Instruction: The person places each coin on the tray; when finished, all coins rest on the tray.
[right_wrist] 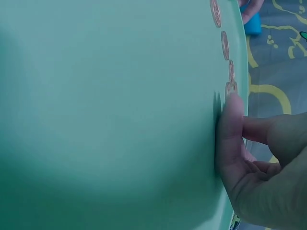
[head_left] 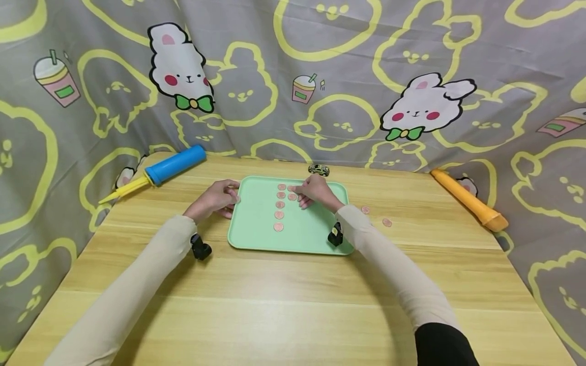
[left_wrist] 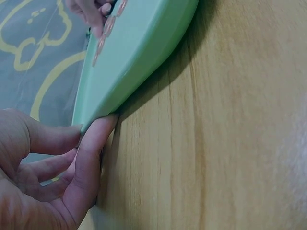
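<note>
My left hand (head_left: 215,198) pinches the left rim of a pale green tray (head_left: 256,239) between thumb and finger, as the left wrist view shows. Copper-coloured coins lie flat on the tray: a column of several (head_left: 279,215), with a shorter column beside its far end. My right hand (head_left: 317,189) is over the tray's far side, one extended fingertip (right_wrist: 233,103) touching a coin (head_left: 291,188) at the far end of the shorter column. That fingertip partly covers the coin. Its other fingers bend in toward the palm.
Two loose coins (head_left: 387,222) lie on the wooden table (head_left: 284,305) right of the tray. A small toy car (head_left: 318,170) stands behind it. A blue and yellow pump (head_left: 176,165) lies far left, an orange tube-like object (head_left: 467,198) far right. A patterned curtain (head_left: 256,117) hangs behind.
</note>
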Available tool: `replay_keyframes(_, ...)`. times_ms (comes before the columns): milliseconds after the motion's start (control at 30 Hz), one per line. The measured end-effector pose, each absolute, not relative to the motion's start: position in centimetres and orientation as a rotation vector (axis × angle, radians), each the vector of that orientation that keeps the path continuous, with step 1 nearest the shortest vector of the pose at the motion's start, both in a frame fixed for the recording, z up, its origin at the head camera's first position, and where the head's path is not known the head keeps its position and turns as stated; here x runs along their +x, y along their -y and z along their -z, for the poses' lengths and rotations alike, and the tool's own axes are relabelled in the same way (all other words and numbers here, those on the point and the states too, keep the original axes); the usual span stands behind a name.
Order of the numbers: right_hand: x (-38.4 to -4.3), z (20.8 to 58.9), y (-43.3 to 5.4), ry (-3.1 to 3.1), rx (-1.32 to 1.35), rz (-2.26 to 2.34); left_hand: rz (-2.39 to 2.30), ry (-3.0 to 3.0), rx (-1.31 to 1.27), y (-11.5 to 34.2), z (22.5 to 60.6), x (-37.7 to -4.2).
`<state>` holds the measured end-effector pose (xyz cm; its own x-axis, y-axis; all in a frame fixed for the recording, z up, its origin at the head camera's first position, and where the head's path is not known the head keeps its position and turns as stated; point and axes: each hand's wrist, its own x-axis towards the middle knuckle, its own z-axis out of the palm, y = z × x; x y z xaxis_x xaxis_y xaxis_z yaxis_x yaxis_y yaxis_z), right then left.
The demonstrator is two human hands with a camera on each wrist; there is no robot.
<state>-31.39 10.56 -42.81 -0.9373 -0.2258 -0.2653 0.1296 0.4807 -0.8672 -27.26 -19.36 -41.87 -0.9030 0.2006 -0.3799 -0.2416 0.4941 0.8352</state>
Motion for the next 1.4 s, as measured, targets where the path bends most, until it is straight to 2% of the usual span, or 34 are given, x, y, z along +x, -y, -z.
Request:
replay_keyframes(600, -31.8, 43.0, -11.6, -2.404, -0.168, 1.35, -1.387, -2.312, -0.013, 18.8, 41.9, -27.3)
replay_keyframes(833, -31.4, 41.6, -12.5, -2.41, -0.181, 1.375, -1.388, -2.326, -0.002, 19.0, 41.4, -27.3)
replay_keyframes(1033, -31.0, 40.4, -15.4, -2.503, -0.2, 1.308, -1.38, -2.323, -0.006, 19.3, 41.3, -27.2)
replay_keyframes(1400, -29.2, 39.7, -22.7, -2.596, -0.073, 1.189, -1.367, -2.312, -0.018, 19.2, 41.6, -27.0)
